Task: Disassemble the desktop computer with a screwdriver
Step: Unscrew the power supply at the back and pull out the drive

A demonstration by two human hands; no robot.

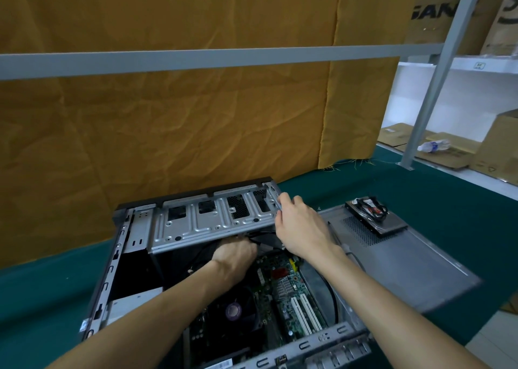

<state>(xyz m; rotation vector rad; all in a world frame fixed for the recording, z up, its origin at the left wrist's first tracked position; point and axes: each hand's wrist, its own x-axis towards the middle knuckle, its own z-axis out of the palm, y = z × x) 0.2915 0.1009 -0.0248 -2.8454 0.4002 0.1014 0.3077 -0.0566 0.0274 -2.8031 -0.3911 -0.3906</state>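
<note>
Open case (117, 256) sits centre-bottom of frame; my right hand (301, 228) grips the raised drive cage (213, 220) at its right edge while my left hand (235, 253) curls on cables (260, 235) beneath, so free them gently first.

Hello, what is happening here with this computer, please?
A person is taking apart an open desktop computer case on a green table. The right hand holds the raised metal drive cage at its end, while the left hand reaches under it among the cables. The side panel and a hard drive lie beside.
</note>
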